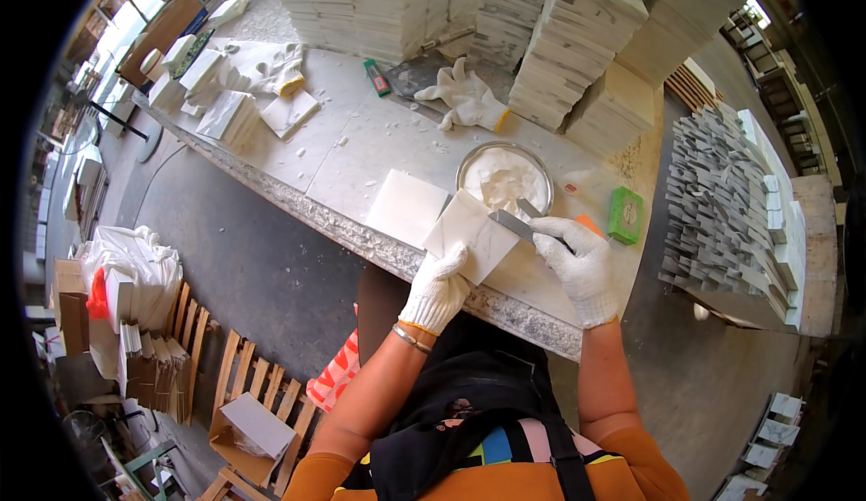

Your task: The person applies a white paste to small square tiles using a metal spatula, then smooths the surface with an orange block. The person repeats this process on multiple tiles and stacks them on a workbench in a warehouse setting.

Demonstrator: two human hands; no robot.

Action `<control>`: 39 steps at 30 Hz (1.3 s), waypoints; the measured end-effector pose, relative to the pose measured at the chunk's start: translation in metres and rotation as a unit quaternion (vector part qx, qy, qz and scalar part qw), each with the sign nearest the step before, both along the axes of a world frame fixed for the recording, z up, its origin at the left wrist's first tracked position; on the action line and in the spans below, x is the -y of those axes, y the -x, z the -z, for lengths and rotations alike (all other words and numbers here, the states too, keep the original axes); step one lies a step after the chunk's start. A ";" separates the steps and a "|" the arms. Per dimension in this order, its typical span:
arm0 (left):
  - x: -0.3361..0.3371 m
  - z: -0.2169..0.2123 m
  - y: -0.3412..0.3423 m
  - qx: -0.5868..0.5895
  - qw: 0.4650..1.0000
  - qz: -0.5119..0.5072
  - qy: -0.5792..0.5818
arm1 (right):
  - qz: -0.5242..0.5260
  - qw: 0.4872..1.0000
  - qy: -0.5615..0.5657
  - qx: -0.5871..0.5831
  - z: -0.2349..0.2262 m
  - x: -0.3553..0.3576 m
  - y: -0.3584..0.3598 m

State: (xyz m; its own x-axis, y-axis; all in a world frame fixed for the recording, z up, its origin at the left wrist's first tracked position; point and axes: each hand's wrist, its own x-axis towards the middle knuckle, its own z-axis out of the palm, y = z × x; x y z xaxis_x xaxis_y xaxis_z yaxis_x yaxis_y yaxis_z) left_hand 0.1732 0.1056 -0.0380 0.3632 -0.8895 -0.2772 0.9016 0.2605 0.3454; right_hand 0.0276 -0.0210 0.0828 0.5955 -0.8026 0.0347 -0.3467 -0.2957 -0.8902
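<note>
In a white knit glove, my left hand (pixel 437 289) is closed on the near edge of a square white marble tile (pixel 474 235), holding it tilted over the table edge. My right hand (pixel 577 266), gloved alike, grips a putty knife (pixel 511 224) whose grey blade reaches the tile's right corner. A second grey blade tip (pixel 528 207) shows just beyond it; whether it belongs to another tool I cannot tell. Behind the tile stands a round metal bowl (pixel 548 185) of white paste (pixel 499 176). Another white tile (pixel 406 205) lies flat to the left, partly overlapped by the held one.
Tall stacks of marble tiles (pixel 577 36) line the table's far side. Loose gloves (pixel 465 95), a green box (pixel 624 215) and a small green-and-red box (pixel 376 77) lie about. Tile piles (pixel 228 118) sit at left. Wooden pallets (pixel 257 370) are on the floor.
</note>
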 end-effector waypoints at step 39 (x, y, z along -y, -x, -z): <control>-0.002 0.007 0.003 -0.043 0.999 -0.006 -0.019 | 0.047 0.987 0.028 -0.148 0.059 0.124 0.014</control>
State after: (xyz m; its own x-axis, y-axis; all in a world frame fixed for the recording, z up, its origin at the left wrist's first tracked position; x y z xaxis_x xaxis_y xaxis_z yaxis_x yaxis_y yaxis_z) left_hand 0.1699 0.1077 -0.0452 0.3477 -0.8733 -0.3412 0.9251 0.2603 0.2765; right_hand 0.0138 -0.1452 0.0242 0.5088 -0.8569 -0.0832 -0.6178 -0.2961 -0.7284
